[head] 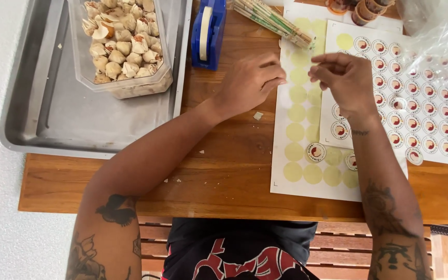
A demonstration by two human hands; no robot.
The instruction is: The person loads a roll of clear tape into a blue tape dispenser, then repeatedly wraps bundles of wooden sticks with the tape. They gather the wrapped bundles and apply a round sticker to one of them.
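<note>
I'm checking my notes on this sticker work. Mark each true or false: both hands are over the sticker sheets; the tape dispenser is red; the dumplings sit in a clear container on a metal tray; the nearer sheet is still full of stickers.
1. The left hand and right hand are over the sticker sheets: true.
2. The tape dispenser is red: false, it is blue.
3. The dumplings sit in a clear container on a metal tray: true.
4. The nearer sheet is full: false, most of its circles are bare.

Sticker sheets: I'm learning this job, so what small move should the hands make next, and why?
Probably peel a round sticker from the fuller sheet. The near sheet is mostly bare circles, and both the left hand and right hand hover pinched above the sheets, seemingly empty.
</note>
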